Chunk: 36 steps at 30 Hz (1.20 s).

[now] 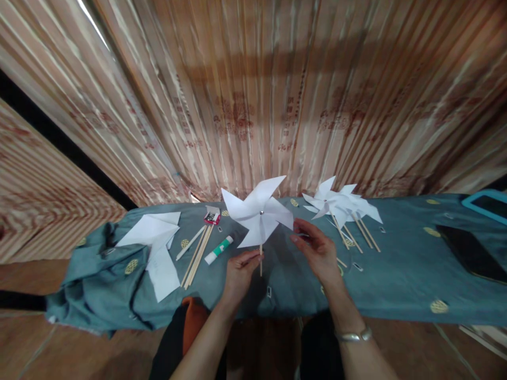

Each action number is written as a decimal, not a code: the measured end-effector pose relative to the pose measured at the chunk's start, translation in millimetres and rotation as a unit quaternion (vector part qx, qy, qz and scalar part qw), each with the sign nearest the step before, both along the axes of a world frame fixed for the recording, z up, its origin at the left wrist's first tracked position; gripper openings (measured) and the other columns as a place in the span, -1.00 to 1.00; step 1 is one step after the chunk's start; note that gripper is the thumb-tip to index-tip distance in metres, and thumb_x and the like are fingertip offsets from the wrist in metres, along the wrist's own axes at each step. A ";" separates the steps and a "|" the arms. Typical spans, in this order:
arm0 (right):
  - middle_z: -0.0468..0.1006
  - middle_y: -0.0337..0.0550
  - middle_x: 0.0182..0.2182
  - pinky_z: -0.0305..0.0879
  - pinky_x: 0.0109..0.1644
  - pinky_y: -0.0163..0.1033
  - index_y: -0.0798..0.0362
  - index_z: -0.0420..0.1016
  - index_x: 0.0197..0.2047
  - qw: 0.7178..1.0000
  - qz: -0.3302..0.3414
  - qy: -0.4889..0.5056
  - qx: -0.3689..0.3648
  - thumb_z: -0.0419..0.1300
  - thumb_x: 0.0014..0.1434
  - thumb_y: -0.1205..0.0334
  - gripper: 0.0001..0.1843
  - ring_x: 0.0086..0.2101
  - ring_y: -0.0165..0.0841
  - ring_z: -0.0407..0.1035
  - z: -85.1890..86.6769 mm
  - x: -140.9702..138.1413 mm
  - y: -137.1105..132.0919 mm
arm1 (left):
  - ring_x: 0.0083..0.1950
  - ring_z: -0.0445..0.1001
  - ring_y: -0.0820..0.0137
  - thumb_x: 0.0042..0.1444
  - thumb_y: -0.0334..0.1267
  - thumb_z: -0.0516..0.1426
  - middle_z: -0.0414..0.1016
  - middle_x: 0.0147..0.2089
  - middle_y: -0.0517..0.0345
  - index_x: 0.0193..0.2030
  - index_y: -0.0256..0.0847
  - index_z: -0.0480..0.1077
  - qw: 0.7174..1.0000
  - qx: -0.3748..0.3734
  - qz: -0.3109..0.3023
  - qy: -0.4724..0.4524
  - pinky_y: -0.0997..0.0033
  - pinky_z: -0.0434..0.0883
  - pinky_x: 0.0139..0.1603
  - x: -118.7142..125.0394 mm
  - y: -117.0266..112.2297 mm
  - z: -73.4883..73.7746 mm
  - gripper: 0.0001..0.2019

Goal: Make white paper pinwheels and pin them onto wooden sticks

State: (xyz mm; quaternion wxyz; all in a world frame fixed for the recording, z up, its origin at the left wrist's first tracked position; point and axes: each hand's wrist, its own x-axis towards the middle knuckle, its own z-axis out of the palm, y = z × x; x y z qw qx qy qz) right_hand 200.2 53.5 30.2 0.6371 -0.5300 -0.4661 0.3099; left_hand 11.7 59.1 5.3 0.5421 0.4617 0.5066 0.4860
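A white paper pinwheel [256, 208] with a shiny pin at its centre stands upright on a thin wooden stick [261, 266]. My left hand [242, 272] pinches that stick just under the blades. At the tip of the right-hand blade is my right hand [316, 248], its thumb and fingers curved and apart; whether they touch the paper is hard to tell. Left of my left hand lies a green and white glue stick [219, 250]. Beyond it are several loose wooden sticks [199, 256] and a small red box [212, 215] with shiny pins.
Folded white paper sheets [162, 269] lie at the left on the grey-green cloth [293, 301]. Several finished pinwheels [343, 203] rest at the back right. Further right are a black phone [473, 253] and a blue-framed device [487, 205]. A patterned curtain [253, 105] hangs behind.
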 end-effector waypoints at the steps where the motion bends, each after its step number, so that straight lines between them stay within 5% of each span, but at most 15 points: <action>1: 0.62 -0.05 -0.16 0.42 -0.15 -0.15 0.02 0.55 -0.06 1.000 -0.006 0.003 0.002 0.36 -0.04 0.06 -0.55 -0.23 -0.27 0.47 0.3 -0.1 0.4 | -0.23 0.57 0.19 -0.21 -0.19 0.31 0.66 -0.31 0.04 -0.41 -0.17 0.62 1.000 0.000 -0.002 0.001 0.22 0.45 -0.08 0.8 0.2 -1.2 -0.82; 6: 0.63 -0.14 -0.35 0.38 -0.24 -0.22 0.04 0.60 -0.22 1.000 0.005 0.016 -0.007 0.31 0.03 0.08 -0.73 -0.35 -0.33 0.45 -2.4 1.6 0.5 | -0.26 0.57 0.23 -0.20 -0.21 0.30 0.66 -0.34 0.13 -0.44 -0.08 0.62 1.000 0.009 -0.011 0.012 0.29 0.46 -0.14 3.5 1.2 -6.9 -0.88; 12: 0.57 -0.25 -0.56 0.29 -0.40 -0.30 0.05 0.60 -0.45 0.995 0.036 0.075 -0.049 0.39 -0.11 0.06 -0.76 -0.52 -0.42 0.35 -3.2 -2.7 -2.6 | -0.24 0.58 0.22 -0.21 -0.20 0.31 0.66 -0.32 0.12 -0.42 -0.11 0.62 1.000 0.011 -0.009 0.021 0.30 0.46 -0.13 8.1 1.9 -9.3 -0.85; 24: 0.57 -0.21 -0.55 0.32 -0.35 -0.31 0.04 0.57 -0.50 0.982 0.163 0.042 -0.080 0.30 0.03 -0.01 -0.71 -0.49 -0.39 0.39 -15.9 -22.6 -8.8 | -0.22 0.56 0.25 -0.16 -0.19 0.29 0.65 -0.31 0.12 -0.41 -0.10 0.61 1.000 0.005 -0.010 0.018 0.31 0.42 -0.07 13.7 -1.5 -1.6 -0.87; 36: 0.53 -0.25 -0.62 0.25 -0.45 -0.33 0.04 0.58 -0.55 0.977 0.195 0.025 -0.079 0.31 -0.01 -0.03 -0.69 -0.57 -0.43 0.32 -9.7 -37.7 -9.7 | -0.31 0.53 0.24 -0.10 -0.17 0.24 0.62 -0.43 0.15 -0.50 -0.09 0.60 0.997 0.041 -0.065 0.023 0.35 0.41 -0.18 13.1 -3.6 -0.8 -0.88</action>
